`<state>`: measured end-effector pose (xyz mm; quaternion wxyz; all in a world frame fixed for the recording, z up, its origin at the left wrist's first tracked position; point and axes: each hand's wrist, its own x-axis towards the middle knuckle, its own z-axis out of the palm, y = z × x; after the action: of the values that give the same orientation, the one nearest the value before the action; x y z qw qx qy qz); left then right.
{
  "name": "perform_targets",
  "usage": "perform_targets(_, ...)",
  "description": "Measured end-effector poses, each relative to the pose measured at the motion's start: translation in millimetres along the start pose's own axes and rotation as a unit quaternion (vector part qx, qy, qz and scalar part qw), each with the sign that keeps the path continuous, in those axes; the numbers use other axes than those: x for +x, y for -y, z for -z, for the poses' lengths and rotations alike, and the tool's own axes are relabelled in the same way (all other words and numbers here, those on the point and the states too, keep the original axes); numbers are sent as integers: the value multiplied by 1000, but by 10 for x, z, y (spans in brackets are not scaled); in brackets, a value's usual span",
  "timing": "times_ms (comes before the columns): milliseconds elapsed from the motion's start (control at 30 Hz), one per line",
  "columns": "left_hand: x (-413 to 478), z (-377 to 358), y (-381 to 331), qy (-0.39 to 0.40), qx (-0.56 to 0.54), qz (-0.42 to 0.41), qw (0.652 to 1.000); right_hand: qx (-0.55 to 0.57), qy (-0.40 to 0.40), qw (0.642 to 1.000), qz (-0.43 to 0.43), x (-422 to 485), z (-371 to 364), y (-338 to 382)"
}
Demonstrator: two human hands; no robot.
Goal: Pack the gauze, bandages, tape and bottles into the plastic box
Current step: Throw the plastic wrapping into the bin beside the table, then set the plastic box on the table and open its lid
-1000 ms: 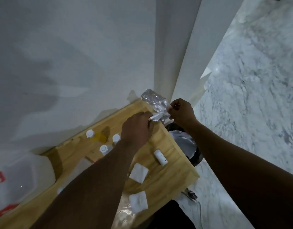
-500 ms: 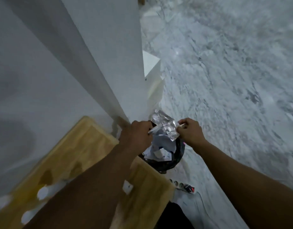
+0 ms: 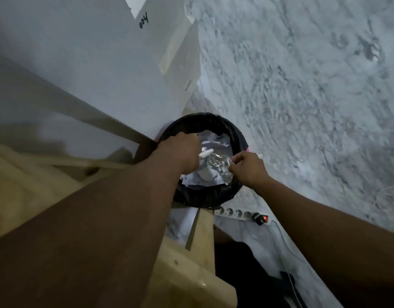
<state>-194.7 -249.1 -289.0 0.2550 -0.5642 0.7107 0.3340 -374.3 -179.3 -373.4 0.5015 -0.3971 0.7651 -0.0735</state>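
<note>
Both my hands hold a crinkled clear plastic wrapper (image 3: pixel 218 166) over a black-lined waste bin (image 3: pixel 234 132). My left hand (image 3: pixel 180 150) grips the wrapper's left end, and a small white roll (image 3: pixel 205 153) sticks out beside its fingers. My right hand (image 3: pixel 247 167) pinches the wrapper's right end, just above the bin's rim. White paper scraps lie inside the bin. The plastic box, gauze, tape and bottles are out of view.
A wooden table corner (image 3: pixel 187 258) lies under my left arm. A white panel (image 3: pixel 116 63) leans beside the bin. A white power strip (image 3: pixel 242 214) with a lit red switch lies on the marble floor (image 3: pixel 302 96).
My view swung away from the table and down onto the bin. Both hands carried the wrapper from over the table's edge to directly above the bin's opening.
</note>
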Motion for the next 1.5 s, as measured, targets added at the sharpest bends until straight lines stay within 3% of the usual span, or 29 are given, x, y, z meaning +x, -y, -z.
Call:
perform_targets(200, 108, -114, -44, 6, -5, 4, 1000, -40, 40, 998, 26, 59, 59, 44)
perform_targets(433, 63, -89, -140, 85, -23, 13, 996, -44, 34, 998, 26, 30, 212, 123)
perform_targets(800, -597, 336, -141, 56, -36, 12, 998, -54, 45, 995, 69, -390, 390, 550)
perform_targets(933, -1258, 806, -137, 5, -69, 14, 997, -71, 59, 990, 109, -907, 592, 1073)
perform_targets(1167, -2909, 1633, 125, -127, -160, 64, 977, -134, 38, 957, 255, -2328, 889, 2544)
perform_targets(1500, -5599, 1562, 1319, -298, -253, 198, 899, -207, 124, 836, 492, -4573, -107, 4147)
